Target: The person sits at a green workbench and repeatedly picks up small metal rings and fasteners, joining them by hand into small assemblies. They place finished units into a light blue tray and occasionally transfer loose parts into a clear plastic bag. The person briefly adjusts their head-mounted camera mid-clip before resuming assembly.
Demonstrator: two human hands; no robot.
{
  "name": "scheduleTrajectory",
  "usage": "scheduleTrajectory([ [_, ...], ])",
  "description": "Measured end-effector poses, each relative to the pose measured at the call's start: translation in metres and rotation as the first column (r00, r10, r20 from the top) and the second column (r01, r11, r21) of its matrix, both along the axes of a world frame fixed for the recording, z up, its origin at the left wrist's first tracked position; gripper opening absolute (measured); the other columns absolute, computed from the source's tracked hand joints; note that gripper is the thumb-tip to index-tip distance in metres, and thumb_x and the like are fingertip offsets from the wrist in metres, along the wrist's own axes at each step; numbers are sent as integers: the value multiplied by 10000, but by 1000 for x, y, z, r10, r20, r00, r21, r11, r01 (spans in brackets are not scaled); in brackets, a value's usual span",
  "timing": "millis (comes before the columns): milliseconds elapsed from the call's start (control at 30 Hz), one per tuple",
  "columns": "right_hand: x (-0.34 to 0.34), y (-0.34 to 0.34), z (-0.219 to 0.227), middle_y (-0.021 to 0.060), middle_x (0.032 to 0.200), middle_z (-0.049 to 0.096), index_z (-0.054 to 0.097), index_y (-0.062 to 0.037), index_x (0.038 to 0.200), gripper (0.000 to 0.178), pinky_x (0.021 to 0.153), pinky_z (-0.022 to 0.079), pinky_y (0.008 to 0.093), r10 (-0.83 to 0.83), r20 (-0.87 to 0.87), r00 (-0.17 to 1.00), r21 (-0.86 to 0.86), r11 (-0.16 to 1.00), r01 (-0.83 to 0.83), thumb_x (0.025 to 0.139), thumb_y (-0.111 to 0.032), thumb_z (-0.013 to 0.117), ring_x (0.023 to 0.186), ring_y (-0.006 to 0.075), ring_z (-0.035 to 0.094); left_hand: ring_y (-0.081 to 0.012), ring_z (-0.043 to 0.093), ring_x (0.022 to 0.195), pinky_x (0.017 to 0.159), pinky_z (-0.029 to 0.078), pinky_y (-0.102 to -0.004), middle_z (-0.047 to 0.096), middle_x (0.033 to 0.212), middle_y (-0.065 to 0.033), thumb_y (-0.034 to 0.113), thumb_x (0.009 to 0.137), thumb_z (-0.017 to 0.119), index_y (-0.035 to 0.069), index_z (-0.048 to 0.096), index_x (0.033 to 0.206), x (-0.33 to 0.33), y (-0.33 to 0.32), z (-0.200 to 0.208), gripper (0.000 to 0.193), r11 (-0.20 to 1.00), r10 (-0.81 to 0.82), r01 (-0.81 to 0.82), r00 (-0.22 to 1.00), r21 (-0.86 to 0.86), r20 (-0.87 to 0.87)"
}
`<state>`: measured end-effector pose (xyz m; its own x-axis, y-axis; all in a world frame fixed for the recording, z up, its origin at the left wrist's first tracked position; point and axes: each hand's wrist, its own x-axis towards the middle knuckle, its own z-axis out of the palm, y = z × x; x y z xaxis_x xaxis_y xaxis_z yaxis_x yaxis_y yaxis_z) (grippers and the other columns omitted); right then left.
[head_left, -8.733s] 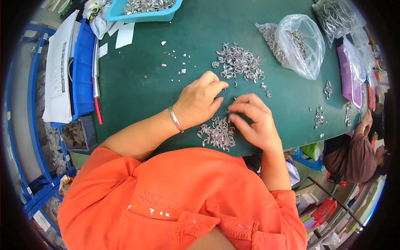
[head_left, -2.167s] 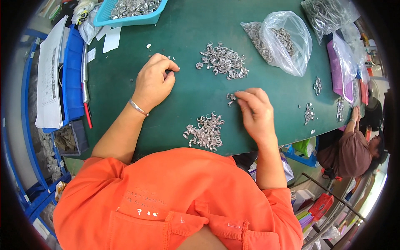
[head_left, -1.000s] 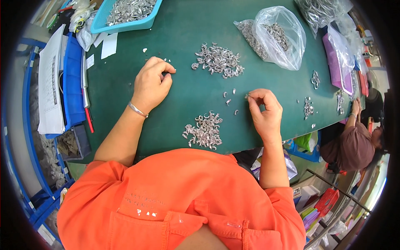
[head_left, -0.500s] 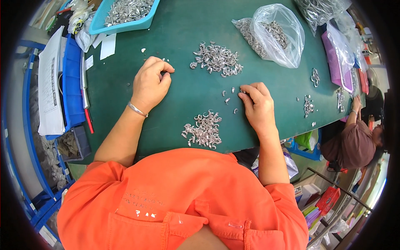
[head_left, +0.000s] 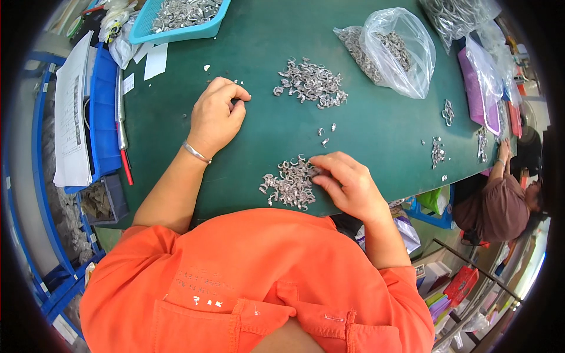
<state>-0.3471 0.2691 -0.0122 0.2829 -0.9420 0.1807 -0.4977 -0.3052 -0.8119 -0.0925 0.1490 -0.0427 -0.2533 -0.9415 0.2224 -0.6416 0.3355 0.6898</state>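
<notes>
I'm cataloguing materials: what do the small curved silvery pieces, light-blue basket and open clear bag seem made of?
Small curved silvery pieces: probably metal, shiny, judging by glints. Light-blue basket: likely moulded plastic, smooth, evenly coloured. Open clear bag: apparently plastic film, glossy, see-through, wrinkled.

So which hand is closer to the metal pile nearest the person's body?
The right hand: its fingers are at that metal pile's right edge. The left hand is farther away, beyond the pile and to its left.
</notes>
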Motion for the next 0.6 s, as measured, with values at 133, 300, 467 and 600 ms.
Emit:
scheduleTrajectory([
  [133,2,-12,-5,132,901,625,655,-14,934,157,696,524,379,-80,-104,991,-136,989,66,788,30,696,803,325,627,-109,508,586,613,449,-258,579,888,-32,-24,793,617,44,666,873,1,0,1,116,1000,-10,10,1000,-3,3],
  [300,5,-17,-13,134,866,636,648,-10,899,135,689,527,376,-96,-76,993,-193,978,79,783,47,688,774,321,629,-114,514,591,611,451,-256,578,881,-34,-23,794,619,43,667,873,1,1,1,113,1000,-8,8,1000,-11,1],
  [467,17,-11,1,123,868,637,653,-5,901,140,694,517,375,93,136,986,-46,995,-87,775,35,698,780,298,629,-119,519,591,610,458,-259,585,887,-34,-23,793,616,44,666,871,1,1,2,114,1000,-1,1,1000,14,4],
  [600,18,-25,-6,92,873,632,663,-23,903,151,723,479,388,-95,-148,984,-306,951,46,762,0,711,791,281,609,-120,524,592,613,461,-257,588,897,-32,-20,794,613,45,667,871,1,1,3,115,1000,-4,3,1000,6,2],
])
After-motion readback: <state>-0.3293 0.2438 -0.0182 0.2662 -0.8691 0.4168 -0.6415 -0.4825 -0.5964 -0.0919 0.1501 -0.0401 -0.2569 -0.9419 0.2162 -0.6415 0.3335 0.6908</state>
